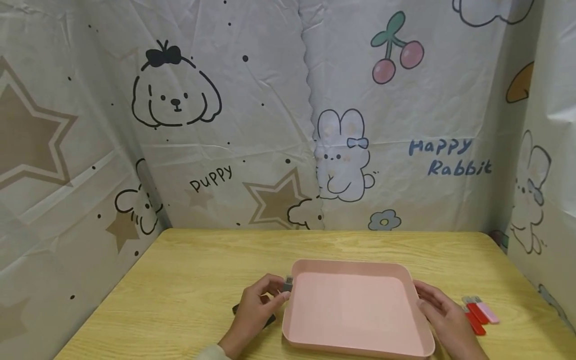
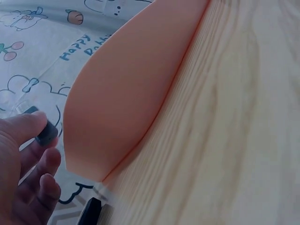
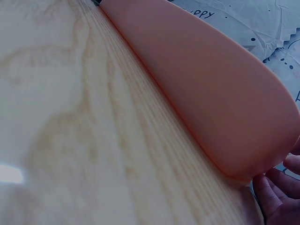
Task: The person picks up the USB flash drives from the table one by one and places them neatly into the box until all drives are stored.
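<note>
My left hand [image 1: 255, 306] pinches a small dark grey USB flash drive [image 1: 287, 286] between thumb and fingers, its metal plug pointing up. This hand is just beside the left wall of a shallow pink tray [image 1: 351, 305]. In the left wrist view, the flash drive [image 2: 47, 133] is held apart from the tray's outer wall [image 2: 117, 93]. My right hand [image 1: 445, 315] grips the tray's right side, with the thumb at the rim. Fingertips [image 3: 265, 190] touch the tray's lower corner in the right wrist view. No objects show inside the tray.
Black items [image 1: 269, 320] lie on the wooden table [image 1: 202, 270] partly under my left hand; their kind is hidden. Two red flash drives [image 1: 477, 313] and a pink one [image 1: 488, 311] lie right of my right hand. Printed cloth [image 1: 270, 125] hangs behind and at both sides.
</note>
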Available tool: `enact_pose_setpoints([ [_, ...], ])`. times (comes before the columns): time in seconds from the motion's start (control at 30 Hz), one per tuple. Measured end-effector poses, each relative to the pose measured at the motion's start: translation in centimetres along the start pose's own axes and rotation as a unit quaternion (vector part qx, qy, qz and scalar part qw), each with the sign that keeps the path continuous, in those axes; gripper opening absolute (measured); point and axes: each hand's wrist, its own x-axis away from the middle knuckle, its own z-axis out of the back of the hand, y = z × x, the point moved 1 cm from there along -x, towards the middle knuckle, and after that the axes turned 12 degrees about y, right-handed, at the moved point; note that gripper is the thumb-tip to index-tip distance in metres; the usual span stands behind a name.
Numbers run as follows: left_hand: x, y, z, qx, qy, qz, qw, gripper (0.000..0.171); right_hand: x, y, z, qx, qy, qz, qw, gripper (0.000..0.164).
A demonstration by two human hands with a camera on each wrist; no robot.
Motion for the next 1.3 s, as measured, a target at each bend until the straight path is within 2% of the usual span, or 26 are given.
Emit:
enact_pose_setpoints([
  [0.2, 0.2, 0.2, -0.3, 0.005, -0.07, -0.006, 0.9975, 0.019, -0.1, -0.1, 0.0, 0.0, -0.002, 0.002, 1.0, 0.059],
  [0.33, 0.3, 0.2, -0.4, -0.004, -0.094, -0.012, 0.9954, 0.02, -0.2, -0.2, 0.0, 0.002, -0.001, 0.009, 1.0, 0.057],
  [0.7, 0.1, 0.5, -1.0, -0.032, -0.099, -0.049, 0.9933, 0.018, -0.6, -0.5, 0.4, 0.021, 0.001, 0.019, 1.0, 0.056],
  [1.03, 0.4, 0.6, -0.8, -0.047, -0.109, -0.056, 0.9913, 0.017, -0.3, -0.4, 0.2, 0.006, -0.002, -0.001, 1.0, 0.057],
  [1.17, 0.3, 1.0, -0.7, -0.073, -0.12, -0.065, 0.9879, 0.013, -0.2, -0.2, 0.1, -0.005, -0.009, -0.012, 1.0, 0.058],
  [1.3, 0.2, 1.7, -1.0, -0.114, -0.142, -0.081, 0.9799, 0.011, -0.1, -0.1, 0.1, 0.006, -0.007, -0.021, 1.0, 0.062],
])
